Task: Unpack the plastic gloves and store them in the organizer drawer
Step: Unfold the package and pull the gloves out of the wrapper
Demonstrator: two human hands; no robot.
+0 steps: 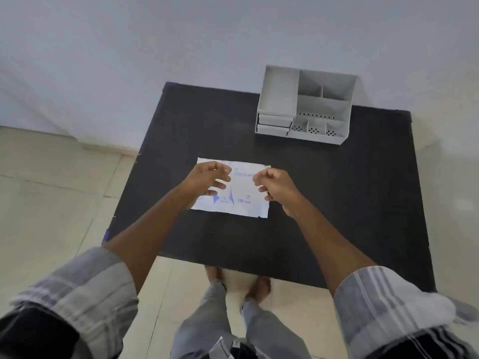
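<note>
A flat white packet of plastic gloves (243, 189) with blue print lies in the middle of the black table (324, 203). My left hand (207, 178) hovers over the packet's left part with fingers curled and apart, holding nothing. My right hand (276, 186) hovers over the packet's right edge, fingers loosely curled, also with nothing in it. Whether either hand touches the packet is unclear. The grey organizer (308, 104) stands at the table's far right, with two shut drawers (274, 124) at its lower left and open compartments on top.
The table stands against a pale wall on a tiled floor. Its front edge is near my legs and bare feet (238, 281). Bare dark tabletop lies between the packet and the organizer.
</note>
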